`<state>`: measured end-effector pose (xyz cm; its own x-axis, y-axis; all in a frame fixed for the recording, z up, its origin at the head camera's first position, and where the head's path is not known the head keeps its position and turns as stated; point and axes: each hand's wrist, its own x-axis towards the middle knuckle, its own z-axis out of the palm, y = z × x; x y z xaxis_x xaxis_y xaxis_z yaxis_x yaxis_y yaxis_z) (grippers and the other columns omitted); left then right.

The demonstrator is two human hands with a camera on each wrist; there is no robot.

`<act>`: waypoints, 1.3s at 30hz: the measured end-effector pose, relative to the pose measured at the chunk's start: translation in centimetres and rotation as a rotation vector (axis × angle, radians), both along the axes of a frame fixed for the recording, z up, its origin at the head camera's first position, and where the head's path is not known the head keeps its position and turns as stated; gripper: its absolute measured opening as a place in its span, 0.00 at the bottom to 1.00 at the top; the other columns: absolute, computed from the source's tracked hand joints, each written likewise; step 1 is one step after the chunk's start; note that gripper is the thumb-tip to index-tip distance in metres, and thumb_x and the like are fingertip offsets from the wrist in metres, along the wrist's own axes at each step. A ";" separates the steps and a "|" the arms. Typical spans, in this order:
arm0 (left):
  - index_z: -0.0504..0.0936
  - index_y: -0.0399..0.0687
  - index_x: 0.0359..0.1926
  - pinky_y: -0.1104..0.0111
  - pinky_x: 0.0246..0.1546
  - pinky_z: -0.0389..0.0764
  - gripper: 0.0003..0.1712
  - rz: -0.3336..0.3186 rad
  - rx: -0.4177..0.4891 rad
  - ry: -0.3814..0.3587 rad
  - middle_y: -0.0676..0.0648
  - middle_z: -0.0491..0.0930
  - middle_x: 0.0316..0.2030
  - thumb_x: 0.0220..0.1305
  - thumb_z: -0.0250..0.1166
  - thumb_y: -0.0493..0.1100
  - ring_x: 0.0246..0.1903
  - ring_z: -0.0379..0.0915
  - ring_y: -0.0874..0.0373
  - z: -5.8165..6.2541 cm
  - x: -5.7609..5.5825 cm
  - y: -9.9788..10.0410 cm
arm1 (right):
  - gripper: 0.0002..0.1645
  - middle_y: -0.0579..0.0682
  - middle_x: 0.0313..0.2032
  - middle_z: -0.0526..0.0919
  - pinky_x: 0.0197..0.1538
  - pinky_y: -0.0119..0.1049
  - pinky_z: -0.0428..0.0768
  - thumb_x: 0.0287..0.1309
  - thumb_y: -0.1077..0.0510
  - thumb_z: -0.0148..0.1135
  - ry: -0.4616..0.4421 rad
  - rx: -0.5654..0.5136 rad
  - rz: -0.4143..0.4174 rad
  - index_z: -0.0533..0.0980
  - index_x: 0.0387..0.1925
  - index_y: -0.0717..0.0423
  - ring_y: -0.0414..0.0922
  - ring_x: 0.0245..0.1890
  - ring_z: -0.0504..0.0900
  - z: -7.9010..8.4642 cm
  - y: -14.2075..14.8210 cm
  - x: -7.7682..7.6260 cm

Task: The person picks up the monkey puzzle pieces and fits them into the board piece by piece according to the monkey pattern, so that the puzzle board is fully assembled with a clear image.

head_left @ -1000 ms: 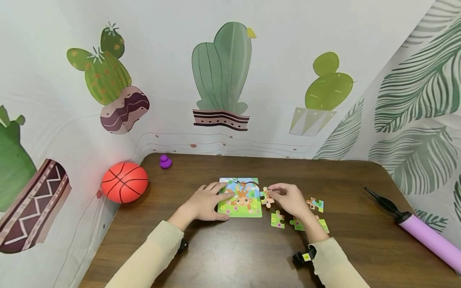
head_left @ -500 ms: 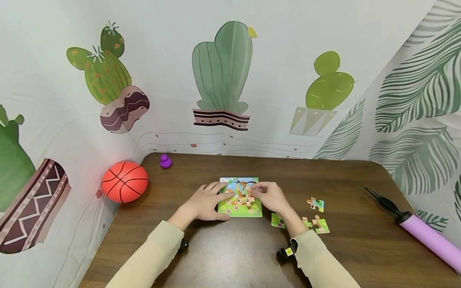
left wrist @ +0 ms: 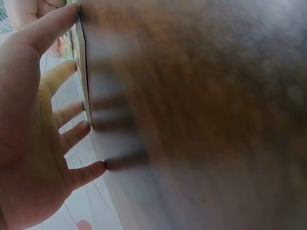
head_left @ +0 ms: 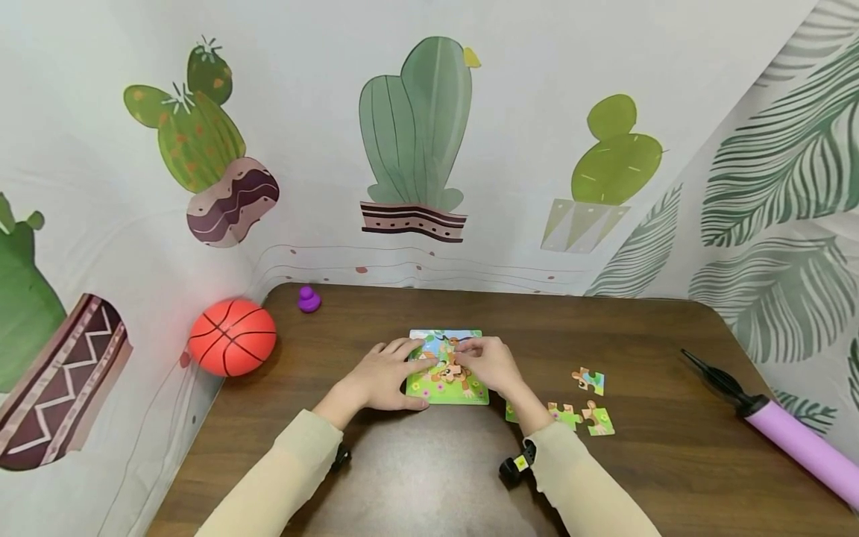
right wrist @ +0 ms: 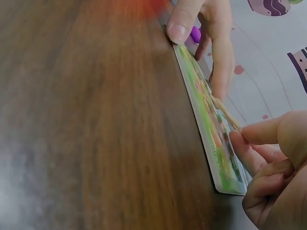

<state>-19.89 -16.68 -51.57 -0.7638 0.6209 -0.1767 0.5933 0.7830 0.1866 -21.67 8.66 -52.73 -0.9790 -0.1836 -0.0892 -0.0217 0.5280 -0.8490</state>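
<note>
A flat puzzle board with a monkey picture lies in the middle of the table. My left hand rests on its left side, fingers spread and fairly straight; in the left wrist view the fingertips touch the board's edge and the table. My right hand is over the board's right half. Between thumb and index finger it pinches a puzzle piece, which is tilted above the board in the right wrist view. The fingers hide part of the picture under it.
Loose puzzle pieces lie right of the board, among them a blue-green one and a green corner one; the right wrist partly covers another. A red basketball, a purple toy and a pink pump are farther out.
My right hand has carried the puzzle piece left from beside the board to above it, and the piece has tilted. The left hand has stayed in place.
</note>
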 end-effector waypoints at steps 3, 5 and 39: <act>0.62 0.73 0.80 0.39 0.71 0.57 0.47 0.001 0.000 -0.007 0.48 0.50 0.81 0.64 0.58 0.79 0.78 0.46 0.46 0.1 0.1 0.0 | 0.06 0.46 0.34 0.88 0.29 0.38 0.79 0.66 0.55 0.71 -0.011 0.002 -0.005 0.88 0.41 0.53 0.43 0.29 0.84 0.1 -0.2 0.0; 0.61 0.73 0.80 0.39 0.71 0.56 0.48 0.002 -0.001 -0.010 0.48 0.50 0.81 0.64 0.58 0.79 0.78 0.46 0.46 0.1 0.1 0.0 | 0.06 0.46 0.34 0.88 0.29 0.38 0.79 0.67 0.55 0.70 -0.024 0.005 -0.007 0.88 0.41 0.53 0.43 0.28 0.84 0.2 -0.3 -0.1; 0.60 0.67 0.81 0.34 0.71 0.52 0.40 -0.080 0.031 0.000 0.55 0.53 0.81 0.74 0.59 0.66 0.79 0.43 0.41 0.6 1.1 0.5 | 0.08 0.46 0.32 0.87 0.28 0.37 0.77 0.66 0.52 0.71 -0.029 0.115 -0.020 0.89 0.40 0.51 0.42 0.26 0.81 0.5 -1.1 -0.5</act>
